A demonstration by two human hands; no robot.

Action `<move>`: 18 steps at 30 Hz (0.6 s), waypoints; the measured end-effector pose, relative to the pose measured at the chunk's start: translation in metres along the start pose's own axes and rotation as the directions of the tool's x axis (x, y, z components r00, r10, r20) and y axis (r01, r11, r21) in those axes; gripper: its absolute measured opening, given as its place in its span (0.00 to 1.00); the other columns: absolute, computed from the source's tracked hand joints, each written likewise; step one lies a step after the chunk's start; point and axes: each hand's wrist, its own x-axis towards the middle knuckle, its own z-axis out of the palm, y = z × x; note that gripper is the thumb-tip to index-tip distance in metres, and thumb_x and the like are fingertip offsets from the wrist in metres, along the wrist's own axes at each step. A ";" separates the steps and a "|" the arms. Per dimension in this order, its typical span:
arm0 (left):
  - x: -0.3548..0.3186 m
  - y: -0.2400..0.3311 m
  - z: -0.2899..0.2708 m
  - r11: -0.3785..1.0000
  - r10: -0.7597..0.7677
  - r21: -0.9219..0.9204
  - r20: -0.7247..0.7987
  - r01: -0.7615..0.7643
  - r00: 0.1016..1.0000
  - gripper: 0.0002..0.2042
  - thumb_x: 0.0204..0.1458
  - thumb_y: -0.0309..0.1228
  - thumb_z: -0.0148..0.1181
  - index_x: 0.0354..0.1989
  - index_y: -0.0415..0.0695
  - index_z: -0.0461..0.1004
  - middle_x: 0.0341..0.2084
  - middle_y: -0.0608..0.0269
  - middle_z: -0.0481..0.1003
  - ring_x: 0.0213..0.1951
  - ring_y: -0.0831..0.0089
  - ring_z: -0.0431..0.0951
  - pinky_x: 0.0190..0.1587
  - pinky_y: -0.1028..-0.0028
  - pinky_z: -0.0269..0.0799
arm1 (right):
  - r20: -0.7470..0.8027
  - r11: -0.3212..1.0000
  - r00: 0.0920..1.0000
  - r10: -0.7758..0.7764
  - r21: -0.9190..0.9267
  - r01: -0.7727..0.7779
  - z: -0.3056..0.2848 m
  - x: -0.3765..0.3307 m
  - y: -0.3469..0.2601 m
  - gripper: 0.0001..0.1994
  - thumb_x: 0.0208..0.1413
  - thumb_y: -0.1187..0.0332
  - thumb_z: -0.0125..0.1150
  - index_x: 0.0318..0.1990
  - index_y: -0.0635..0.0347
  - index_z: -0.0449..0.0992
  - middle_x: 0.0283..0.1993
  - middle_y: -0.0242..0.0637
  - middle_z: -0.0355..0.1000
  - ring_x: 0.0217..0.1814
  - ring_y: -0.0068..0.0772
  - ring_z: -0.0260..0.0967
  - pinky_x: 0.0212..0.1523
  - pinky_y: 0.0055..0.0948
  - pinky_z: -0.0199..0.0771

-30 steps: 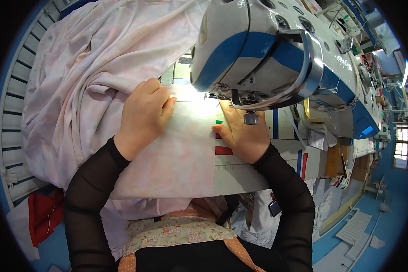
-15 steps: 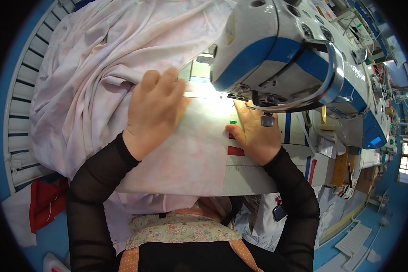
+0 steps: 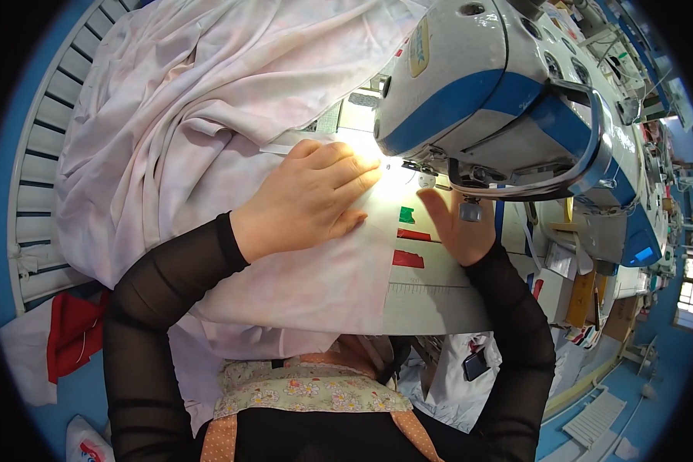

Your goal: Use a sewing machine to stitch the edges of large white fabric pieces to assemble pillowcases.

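Pale pink fabric (image 3: 300,289) lies on the sewing machine's bed, its right edge near the lit needle area. My left hand (image 3: 304,200) rests on this fabric, fingers stretched toward the needle and thumb apart. A narrow white strip (image 3: 281,146) shows along the fabric's far edge, beside my left knuckles. My right hand (image 3: 466,231) is to the right of the fabric, under the front of the white and blue sewing machine (image 3: 470,92). Its thumb stands apart; the machine's head hides most of the other fingers.
More of the fabric (image 3: 154,154) is bunched at the left against a white slatted rack (image 3: 35,185). Green tape (image 3: 406,215) and red tape (image 3: 408,259) mark the bed. A curved metal guard (image 3: 593,146) juts from the machine. A phone (image 3: 476,363) lies below the table edge.
My left hand has moved right and flattened toward the needle. My right hand has drawn back to the right, away from the fabric's edge. The view has shifted slightly.
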 end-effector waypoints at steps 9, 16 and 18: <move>-0.001 0.004 0.002 1.000 -0.009 -0.029 -0.001 0.009 1.000 0.25 0.46 0.41 0.64 0.53 0.46 0.71 0.44 0.64 0.71 0.52 0.66 0.68 0.53 0.63 0.62 | 0.007 0.952 0.991 -0.137 -0.276 0.133 0.055 -0.023 0.055 0.15 0.66 0.63 0.52 0.57 0.56 0.71 0.55 0.34 0.74 0.56 0.26 0.72 0.56 0.26 0.69; -0.005 -0.003 0.008 1.000 0.001 -0.031 -0.062 -0.003 0.998 0.26 0.44 0.45 0.66 0.49 0.45 0.72 0.46 0.61 0.73 0.50 0.62 0.70 0.52 0.62 0.63 | -0.103 0.977 0.976 0.194 0.110 -0.182 -0.009 -0.028 -0.001 0.12 0.63 0.66 0.57 0.48 0.62 0.77 0.45 0.42 0.78 0.39 0.28 0.77 0.38 0.25 0.74; -0.007 -0.006 0.000 0.997 0.069 -0.016 -0.143 -0.072 0.987 0.24 0.43 0.45 0.66 0.47 0.44 0.73 0.45 0.60 0.72 0.49 0.60 0.71 0.52 0.61 0.64 | 0.037 0.417 0.917 0.397 0.883 -0.216 -0.024 -0.046 -0.027 0.11 0.60 0.70 0.59 0.46 0.66 0.76 0.43 0.46 0.78 0.33 0.31 0.76 0.32 0.26 0.74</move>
